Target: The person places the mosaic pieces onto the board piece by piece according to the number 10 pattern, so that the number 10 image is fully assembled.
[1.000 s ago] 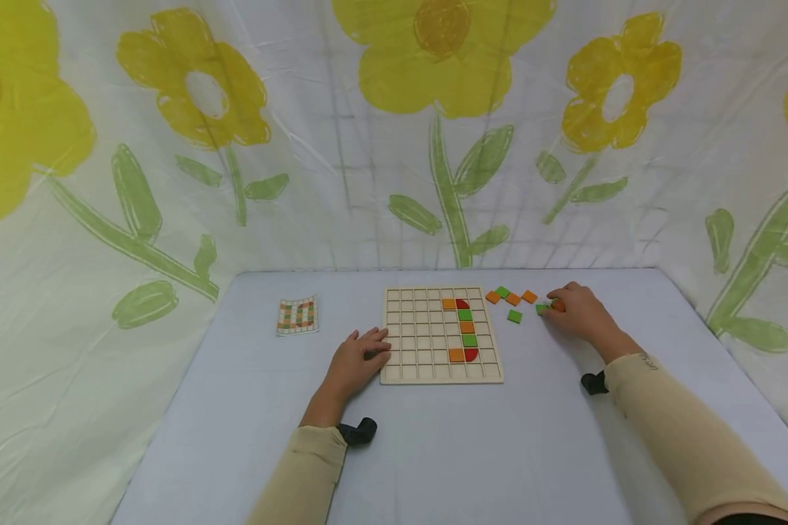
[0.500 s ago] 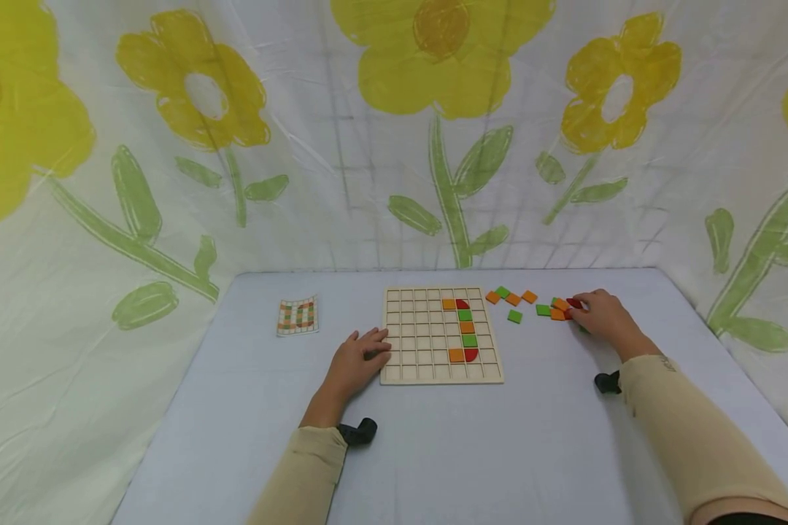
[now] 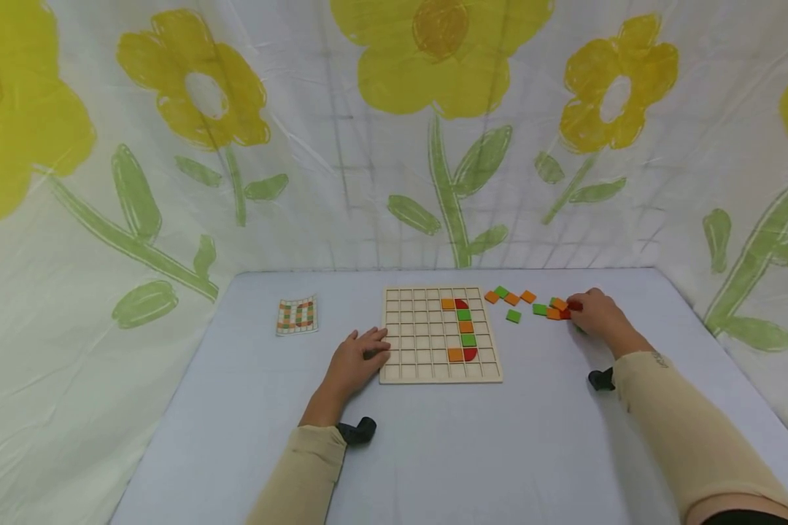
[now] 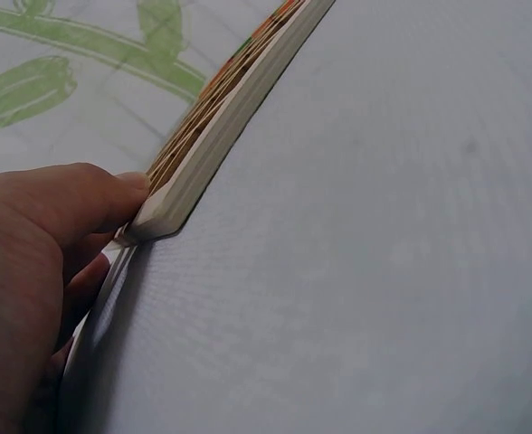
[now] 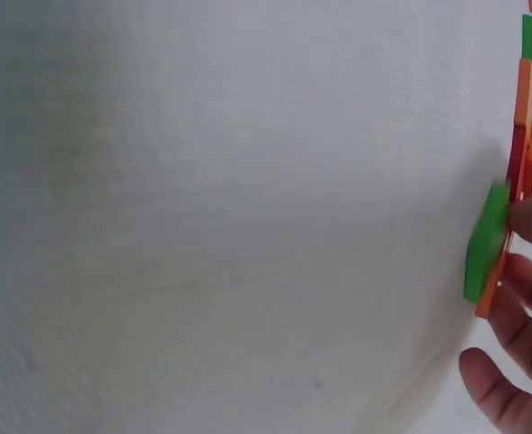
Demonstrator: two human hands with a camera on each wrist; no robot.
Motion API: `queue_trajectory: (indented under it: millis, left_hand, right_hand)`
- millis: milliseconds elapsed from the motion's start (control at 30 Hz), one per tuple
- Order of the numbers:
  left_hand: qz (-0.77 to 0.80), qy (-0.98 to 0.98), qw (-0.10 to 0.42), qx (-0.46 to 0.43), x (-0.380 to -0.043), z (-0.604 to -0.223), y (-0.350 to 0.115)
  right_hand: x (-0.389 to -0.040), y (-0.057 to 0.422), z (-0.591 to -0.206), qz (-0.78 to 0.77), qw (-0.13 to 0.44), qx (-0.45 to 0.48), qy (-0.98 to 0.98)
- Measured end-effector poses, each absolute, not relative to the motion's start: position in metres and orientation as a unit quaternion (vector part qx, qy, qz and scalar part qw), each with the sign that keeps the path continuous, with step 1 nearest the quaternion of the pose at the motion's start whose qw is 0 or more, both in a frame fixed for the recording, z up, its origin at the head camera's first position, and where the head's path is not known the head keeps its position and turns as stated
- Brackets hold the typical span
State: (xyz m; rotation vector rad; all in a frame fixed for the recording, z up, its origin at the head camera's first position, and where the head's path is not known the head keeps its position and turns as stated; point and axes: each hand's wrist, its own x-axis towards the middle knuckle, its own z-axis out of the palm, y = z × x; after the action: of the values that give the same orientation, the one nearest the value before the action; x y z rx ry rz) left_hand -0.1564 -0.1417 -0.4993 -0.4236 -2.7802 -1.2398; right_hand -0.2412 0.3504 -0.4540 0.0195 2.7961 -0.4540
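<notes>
A pale wooden grid board (image 3: 408, 373) lies mid-table, with a column of orange, green and red tiles set in its right side. My left hand (image 3: 353, 367) rests at the board's left edge, fingers relaxed. In the left wrist view, the thumb (image 4: 112, 194) touches the board's corner (image 4: 171, 210). At the right, my right hand (image 3: 597, 317) pinches a red tile (image 3: 574, 305) over a small pile. Orange tiles (image 3: 554, 313) and a green tile (image 3: 540, 310) lie beside its fingertips. The right wrist view shows a green tile (image 5: 489, 242) tilted near the thumb; the fingers partly hide the pile.
A small pattern card (image 3: 297, 316) with a coloured grid lies left of the board. Several loose orange and green tiles (image 3: 514, 316) are scattered between the board and the pile. A white cloth with painted flowers (image 3: 394, 219) hangs behind the table.
My right hand has moved right from the orange and green tiles to the red ones, uncovering part of the pile, then shifted slightly back left. My left hand stays still.
</notes>
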Motion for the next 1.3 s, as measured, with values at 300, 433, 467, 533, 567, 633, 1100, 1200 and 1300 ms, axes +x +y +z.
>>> queue_trajectory:
  millis: [300, 433, 467, 533, 567, 633, 1100, 1200, 1300]
  left_hand:
    - [-0.404, -0.904, 0.033, -0.137, -0.156, -0.499, -0.141]
    - [-0.405, -0.903, 0.037, -0.140, -0.155, -0.499, -0.142]
    - [-0.403, -0.903, 0.039, -0.141, -0.155, -0.499, -0.142]
    - [-0.401, -0.904, 0.039, -0.141, -0.155, -0.500, -0.142]
    - [-0.399, -0.905, 0.039, -0.141, -0.155, -0.500, -0.142]
    - [-0.399, -0.905, 0.037, -0.141, -0.155, -0.499, -0.142]
    - [-0.396, -0.908, 0.032, -0.136, -0.155, -0.496, -0.142]
    - [-0.399, -0.906, 0.031, -0.137, -0.155, -0.496, -0.142]
    - [-0.401, -0.905, 0.028, -0.136, -0.155, -0.495, -0.141]
  right_hand:
    - [-0.237, 0.348, -0.450, -0.220, 0.154, 0.008, 0.963]
    - [-0.237, 0.343, -0.448, -0.229, 0.164, 0.012, 0.959]
    - [-0.236, 0.342, -0.447, -0.233, 0.164, 0.013, 0.958]
    - [-0.236, 0.341, -0.446, -0.237, 0.160, 0.009, 0.958]
    - [-0.236, 0.341, -0.446, -0.238, 0.156, 0.005, 0.959]
    - [-0.236, 0.338, -0.446, -0.241, 0.146, 0.001, 0.960]
    - [-0.226, 0.245, -0.431, -0.256, 0.103, -0.153, 0.949]
    - [-0.219, 0.214, -0.430, -0.262, 0.113, -0.200, 0.937]
    - [-0.210, 0.186, -0.431, -0.271, 0.137, -0.237, 0.923]
